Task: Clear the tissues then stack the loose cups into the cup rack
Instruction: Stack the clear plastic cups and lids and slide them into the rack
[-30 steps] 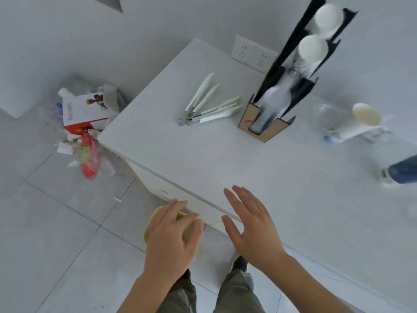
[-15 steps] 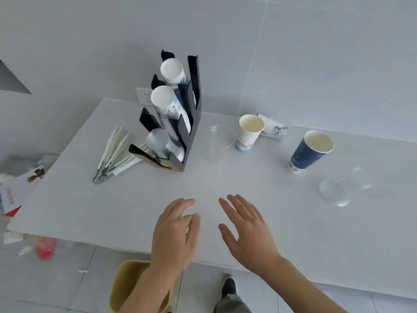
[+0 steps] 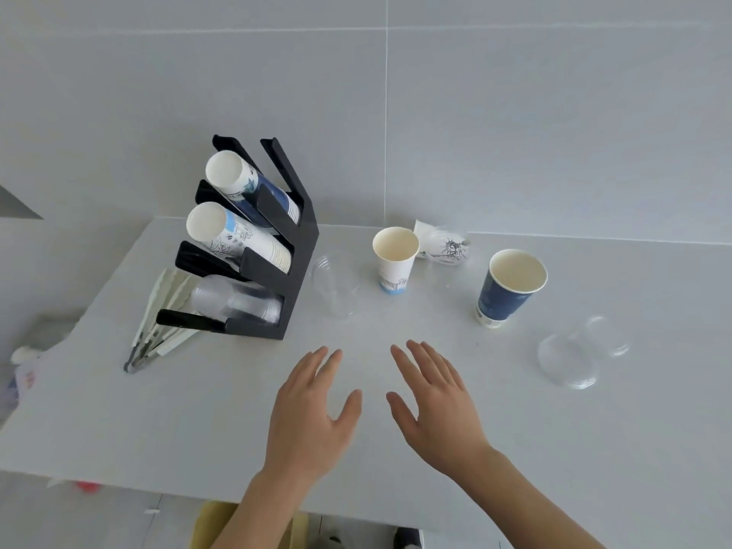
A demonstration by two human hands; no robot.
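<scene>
A black cup rack (image 3: pixel 295 247) stands at the table's left, holding stacks of blue, white and clear cups in three slots. Loose on the table are a clear cup (image 3: pixel 334 287) beside the rack, an upright white paper cup (image 3: pixel 394 259), a white cup lying on its side (image 3: pixel 441 245) behind it, an upright dark blue cup (image 3: pixel 509 287), and a clear cup on its side (image 3: pixel 582 352) at the right. My left hand (image 3: pixel 313 414) and my right hand (image 3: pixel 435 406) hover over the table's front middle, both empty with fingers spread. No tissues show on the table.
White tongs (image 3: pixel 158 322) lie left of the rack. A yellow bin (image 3: pixel 214 525) sits under the table's front edge. A bag of rubbish (image 3: pixel 23 370) lies on the floor at the left. The white table (image 3: pixel 554 449) meets a grey tiled wall behind.
The view has swung up from the floor and bin to the tabletop. Both hands have risen from the table's edge to over its front middle, staying empty.
</scene>
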